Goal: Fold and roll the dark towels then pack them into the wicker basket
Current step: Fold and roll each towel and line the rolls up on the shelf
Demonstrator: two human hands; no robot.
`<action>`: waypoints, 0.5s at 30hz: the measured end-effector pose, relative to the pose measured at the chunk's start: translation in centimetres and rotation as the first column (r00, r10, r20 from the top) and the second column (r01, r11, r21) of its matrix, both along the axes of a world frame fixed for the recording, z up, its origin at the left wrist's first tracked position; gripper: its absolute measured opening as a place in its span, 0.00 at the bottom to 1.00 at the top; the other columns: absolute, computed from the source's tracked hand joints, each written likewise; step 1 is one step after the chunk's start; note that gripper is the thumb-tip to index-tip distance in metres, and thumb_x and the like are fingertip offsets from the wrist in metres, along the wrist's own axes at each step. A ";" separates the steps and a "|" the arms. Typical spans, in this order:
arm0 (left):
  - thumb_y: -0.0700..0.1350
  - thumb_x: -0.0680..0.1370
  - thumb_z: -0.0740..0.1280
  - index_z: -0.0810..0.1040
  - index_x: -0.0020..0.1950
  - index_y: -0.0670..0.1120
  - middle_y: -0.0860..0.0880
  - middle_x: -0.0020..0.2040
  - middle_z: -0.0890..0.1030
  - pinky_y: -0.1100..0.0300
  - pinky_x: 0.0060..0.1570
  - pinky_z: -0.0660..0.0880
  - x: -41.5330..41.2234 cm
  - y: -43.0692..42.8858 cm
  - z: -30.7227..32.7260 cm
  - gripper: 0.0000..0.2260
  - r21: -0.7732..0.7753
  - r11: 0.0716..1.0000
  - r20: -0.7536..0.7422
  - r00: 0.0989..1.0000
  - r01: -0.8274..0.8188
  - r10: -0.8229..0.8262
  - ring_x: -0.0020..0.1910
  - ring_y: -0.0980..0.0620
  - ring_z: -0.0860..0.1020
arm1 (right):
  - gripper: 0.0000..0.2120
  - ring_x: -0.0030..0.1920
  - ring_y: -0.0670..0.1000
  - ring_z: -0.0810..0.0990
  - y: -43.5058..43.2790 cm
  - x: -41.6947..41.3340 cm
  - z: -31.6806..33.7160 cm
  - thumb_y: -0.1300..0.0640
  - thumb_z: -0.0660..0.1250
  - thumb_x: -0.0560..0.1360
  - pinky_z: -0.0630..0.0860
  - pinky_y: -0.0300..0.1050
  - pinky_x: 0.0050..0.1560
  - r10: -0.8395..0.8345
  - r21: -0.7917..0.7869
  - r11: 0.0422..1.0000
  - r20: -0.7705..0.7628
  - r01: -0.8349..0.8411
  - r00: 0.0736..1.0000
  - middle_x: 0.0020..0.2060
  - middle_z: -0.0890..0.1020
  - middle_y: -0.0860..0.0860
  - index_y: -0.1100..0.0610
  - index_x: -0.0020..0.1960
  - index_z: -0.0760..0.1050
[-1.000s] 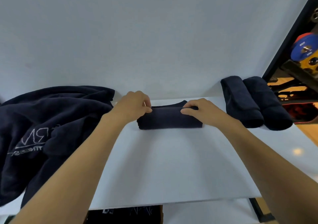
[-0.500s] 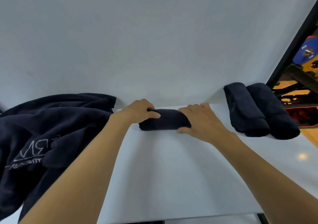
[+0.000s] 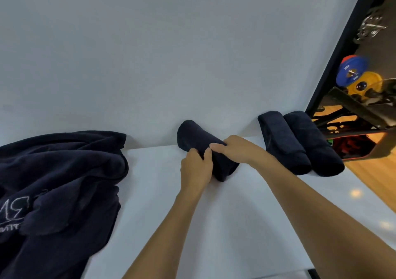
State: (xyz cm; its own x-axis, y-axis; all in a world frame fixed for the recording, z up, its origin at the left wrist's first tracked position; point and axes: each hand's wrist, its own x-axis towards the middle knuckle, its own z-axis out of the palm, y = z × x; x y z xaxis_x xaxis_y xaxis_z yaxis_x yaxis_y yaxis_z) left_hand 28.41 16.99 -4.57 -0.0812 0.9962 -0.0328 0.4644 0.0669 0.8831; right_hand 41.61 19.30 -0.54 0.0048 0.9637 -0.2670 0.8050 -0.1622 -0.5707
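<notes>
A rolled dark towel [image 3: 196, 136] lies slanted near the back of the white table [image 3: 214, 225], one end toward the wall. My left hand [image 3: 196, 169] grips its middle from the left, fingers curled round it. From the right, my right hand [image 3: 233, 149] holds the same roll with its fingers over the top. Two more rolled dark towels [image 3: 282, 142] [image 3: 315, 145] lie side by side at the back right. A heap of loose dark towels [image 3: 57, 184] with white lettering covers the table's left side. No wicker basket is in view.
A plain white wall [image 3: 171, 53] stands right behind the table. To the right, past a black frame [image 3: 342, 47], are coloured weight plates [image 3: 353, 70] and gym gear over a wooden floor. The table's front edge shows at the bottom right.
The roll has turned from lying crosswise to slanting front to back and shifted right. My left hand moved right to the roll's middle. The head camera tilted slightly.
</notes>
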 end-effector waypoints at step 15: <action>0.50 0.81 0.59 0.61 0.76 0.44 0.45 0.70 0.67 0.55 0.61 0.71 9.1 -0.8 1.2 0.25 0.020 0.980 0.077 0.977 0.200 -0.201 0.63 0.45 0.73 | 0.14 0.31 0.49 0.69 -2.6 4.9 1.5 0.57 0.57 0.80 0.62 0.41 0.29 -0.226 0.172 0.972 0.520 0.158 0.824 0.33 0.71 0.50 0.57 0.36 0.66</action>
